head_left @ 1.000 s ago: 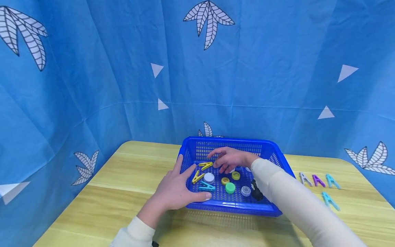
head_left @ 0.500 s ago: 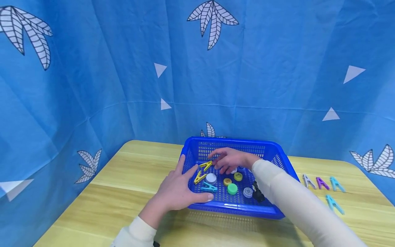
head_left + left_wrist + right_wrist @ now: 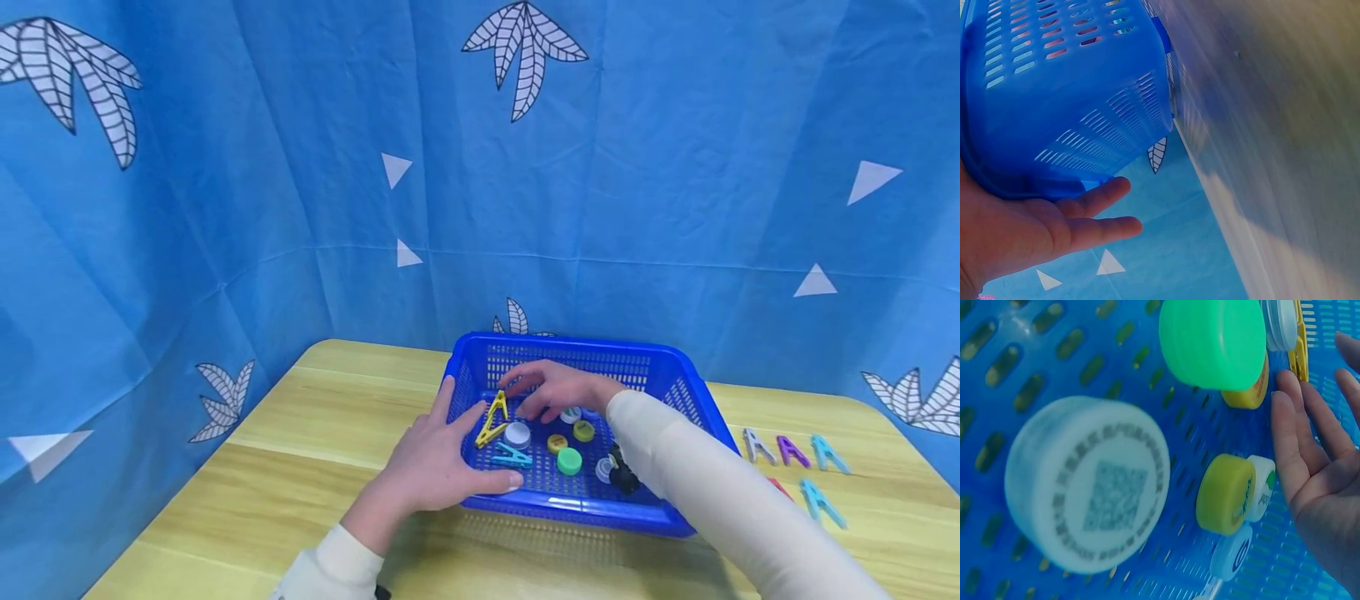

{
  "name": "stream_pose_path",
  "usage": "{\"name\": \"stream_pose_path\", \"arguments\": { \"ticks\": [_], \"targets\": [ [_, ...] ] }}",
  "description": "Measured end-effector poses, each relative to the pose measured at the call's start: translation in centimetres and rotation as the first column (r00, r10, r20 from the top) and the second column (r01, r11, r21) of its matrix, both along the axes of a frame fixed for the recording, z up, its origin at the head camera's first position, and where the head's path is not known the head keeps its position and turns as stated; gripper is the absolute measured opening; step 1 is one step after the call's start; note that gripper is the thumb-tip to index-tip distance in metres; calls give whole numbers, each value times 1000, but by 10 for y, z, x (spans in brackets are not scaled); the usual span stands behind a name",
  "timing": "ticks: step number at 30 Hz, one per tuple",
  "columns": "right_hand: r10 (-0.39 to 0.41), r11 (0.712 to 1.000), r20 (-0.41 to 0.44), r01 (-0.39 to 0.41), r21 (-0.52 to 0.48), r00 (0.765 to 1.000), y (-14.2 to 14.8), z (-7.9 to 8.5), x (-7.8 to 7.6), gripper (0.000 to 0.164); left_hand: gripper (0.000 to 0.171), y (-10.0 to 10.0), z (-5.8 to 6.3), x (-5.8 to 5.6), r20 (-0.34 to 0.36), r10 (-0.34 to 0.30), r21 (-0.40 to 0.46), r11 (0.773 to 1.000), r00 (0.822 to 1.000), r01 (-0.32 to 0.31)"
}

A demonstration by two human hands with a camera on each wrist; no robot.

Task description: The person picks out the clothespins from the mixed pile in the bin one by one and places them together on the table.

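Observation:
A blue plastic basket [image 3: 577,505] holds bottle caps and clothespins. My left hand [image 3: 431,457] spreads over its front-left corner, thumb along the front rim; in the left wrist view two straight fingers extend outside the wall. Inside, my right hand [image 3: 558,392] reaches left, fingers slightly bent. Its fingertips are right at a yellow clothespin [image 3: 498,403], which overlaps a second yellow clothespin [image 3: 487,437]. A turquoise clothespin [image 3: 513,456] and a white cap [image 3: 517,434] lie close by. In the right wrist view, nothing shows between thumb and forefinger.
Also in the basket are a green cap [image 3: 569,461], an orange-yellow cap [image 3: 557,443], a yellow cap [image 3: 583,431] and others. On the table's right lie a grey clothespin [image 3: 759,446], a purple one [image 3: 792,451], a red one [image 3: 780,486] and two turquoise. A blue curtain [image 3: 525,208] hangs behind.
The upper yellow clothespin has turned more upright, its end now pointing away, against the second one. My right fingers have shifted slightly left in the basket. The sleeve now uncovers the red clothespin.

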State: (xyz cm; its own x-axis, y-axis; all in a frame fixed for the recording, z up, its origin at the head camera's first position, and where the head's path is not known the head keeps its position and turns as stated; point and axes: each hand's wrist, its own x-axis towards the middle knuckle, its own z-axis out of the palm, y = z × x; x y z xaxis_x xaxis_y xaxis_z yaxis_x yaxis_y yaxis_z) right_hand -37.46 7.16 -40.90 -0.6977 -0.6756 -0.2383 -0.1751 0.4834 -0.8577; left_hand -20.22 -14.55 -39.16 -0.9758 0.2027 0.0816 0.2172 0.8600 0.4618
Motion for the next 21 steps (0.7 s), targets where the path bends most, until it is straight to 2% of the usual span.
{"name": "stream_pose_path", "arguments": {
  "ticks": [4,7,14,21],
  "targets": [
    [-6,1000,-1,6,-13,1000,-5,-1,0,57,111,-1,0,0,-7,-5,-14,1000,1000,5],
    [-17,1000,-32,16,-8,999,-7,-2,1,54,110,-1,0,0,-5,0,-22,1000,1000,0],
    [-90,995,-90,94,41,992,-7,-5,1,47,112,2,0,-1,5,-16,-22,1000,1000,16],
    [-64,995,-115,73,75,991,-14,-9,-2,51,111,-3,1,-1,7,3,-34,999,1000,-3]
  ]
}}
